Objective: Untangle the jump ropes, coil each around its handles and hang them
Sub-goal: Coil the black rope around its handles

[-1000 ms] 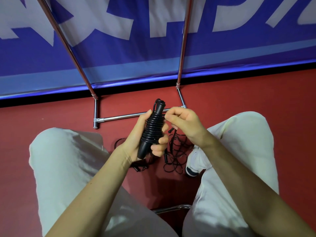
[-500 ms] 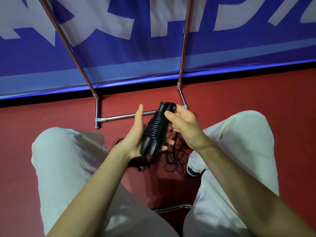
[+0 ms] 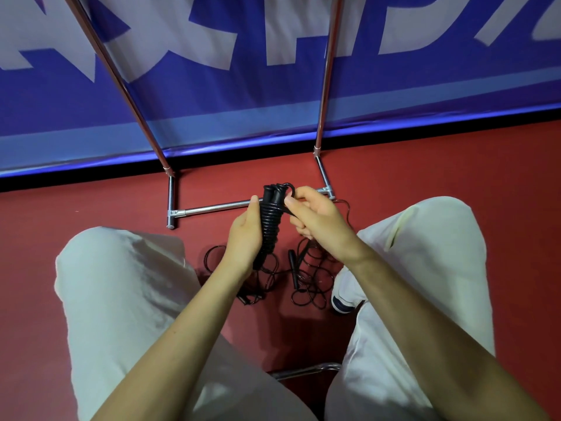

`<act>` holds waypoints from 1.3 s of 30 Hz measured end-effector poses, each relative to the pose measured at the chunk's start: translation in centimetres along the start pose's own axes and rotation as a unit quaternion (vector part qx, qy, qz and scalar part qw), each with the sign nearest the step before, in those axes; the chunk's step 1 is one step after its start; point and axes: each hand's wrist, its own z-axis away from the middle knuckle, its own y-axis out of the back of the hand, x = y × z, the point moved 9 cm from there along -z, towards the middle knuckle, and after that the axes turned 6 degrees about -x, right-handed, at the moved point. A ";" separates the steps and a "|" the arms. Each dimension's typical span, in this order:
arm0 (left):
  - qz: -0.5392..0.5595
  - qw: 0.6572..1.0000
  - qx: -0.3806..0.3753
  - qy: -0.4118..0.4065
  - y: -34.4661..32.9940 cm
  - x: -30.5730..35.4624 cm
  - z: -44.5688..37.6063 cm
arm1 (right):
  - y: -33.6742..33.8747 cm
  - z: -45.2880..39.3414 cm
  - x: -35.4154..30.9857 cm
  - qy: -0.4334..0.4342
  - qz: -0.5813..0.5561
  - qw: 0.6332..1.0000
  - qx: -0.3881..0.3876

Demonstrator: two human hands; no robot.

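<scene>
1. the left hand [image 3: 246,235] grips the coiled jump rope [image 3: 269,223] round its paired handles, held above the floor between the knees.
2. the right hand [image 3: 315,217] has its fingers pinching the rope's free end near the top.
3. the cord looks light, springy and slick; it probably unwinds if let go, so hold the wraps.
4. tangled ropes [image 3: 303,278] lie on the red floor [image 3: 91,208] below; the metal rack [image 3: 212,208] stands just ahead, with open room between.

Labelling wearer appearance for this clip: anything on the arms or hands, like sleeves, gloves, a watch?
Both forearms are bare up to the frame edge, with no sleeves in view. The left hand and right hand are ungloved; no watch, rings or wristbands show. Below are pale cream trousers and a white shoe with a dark toe.
</scene>
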 end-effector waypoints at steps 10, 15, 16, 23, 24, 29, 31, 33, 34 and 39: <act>0.039 0.999 -0.015 0.029 0.0 -0.7 -0.2 | 2.5 0.3 -1.0 0.042 0.212 0.976 0.009; 0.246 0.925 -0.284 0.059 -4.8 0.3 1.7 | 2.2 0.2 -2.3 0.093 0.116 0.989 0.026; 0.259 0.905 -0.331 0.067 -5.3 0.5 2.4 | 2.0 0.2 -2.4 0.094 0.087 0.992 0.017; 0.297 0.798 -0.512 0.113 -7.7 1.1 6.4 | -1.8 1.4 -0.5 0.013 -0.050 0.991 -0.122; 0.265 0.815 -0.501 0.121 -7.6 0.8 6.4 | -1.6 1.4 -0.6 0.018 -0.061 0.992 -0.108; 0.039 0.975 -0.217 0.023 -3.7 -0.3 2.2 | -0.1 1.1 -0.5 0.046 -0.041 0.998 0.000; -0.023 0.993 -0.113 -0.003 -2.2 -0.2 1.3 | 0.2 1.0 -0.4 0.050 0.017 0.997 0.049; -0.070 0.993 -0.089 -0.016 -1.9 -0.2 1.2 | 0.6 1.0 -0.2 0.057 0.041 0.994 0.084; -0.082 0.992 -0.088 -0.024 -2.1 -0.1 1.3 | 0.8 1.0 0.0 0.053 0.046 0.993 0.095; 0.058 0.995 -0.071 0.030 -1.7 -1.3 1.0 | 0.2 0.6 0.7 0.020 0.101 0.994 0.030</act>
